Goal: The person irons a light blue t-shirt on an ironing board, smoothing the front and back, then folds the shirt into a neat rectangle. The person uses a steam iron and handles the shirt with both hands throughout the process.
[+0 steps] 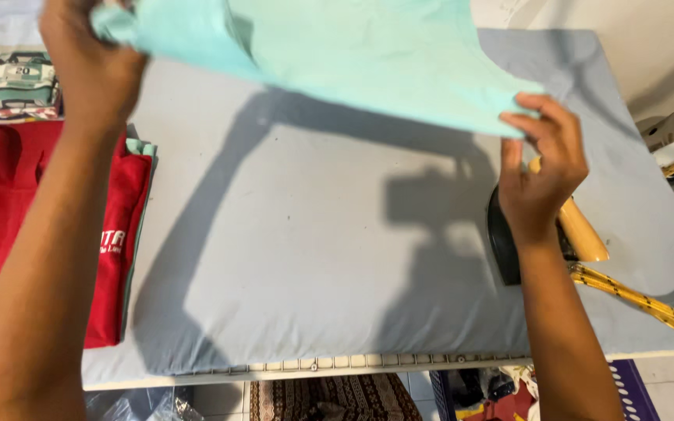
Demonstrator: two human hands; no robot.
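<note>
Mint garment [368, 54]: soft matt cloth, smooth. Ironing pad [313, 265]: grey matt fabric, lightly stained. Iron [505, 249]: dark glossy body, pale wood-look handle. Cord [641, 300]: yellow braided. Red shirt [9, 210]: matt cotton-like cloth.

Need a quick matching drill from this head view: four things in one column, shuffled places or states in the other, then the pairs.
Things:
1. mint green cloth
2. red shirt
3. iron
4. yellow braided cord

Places or states:
A. lies folded at the left edge of the grey padded board
B. held up in the air by both hands
C. trails off to the right across the board
D. sits on the board, partly hidden behind the right hand

Pairs: 1-B, 2-A, 3-D, 4-C
</note>
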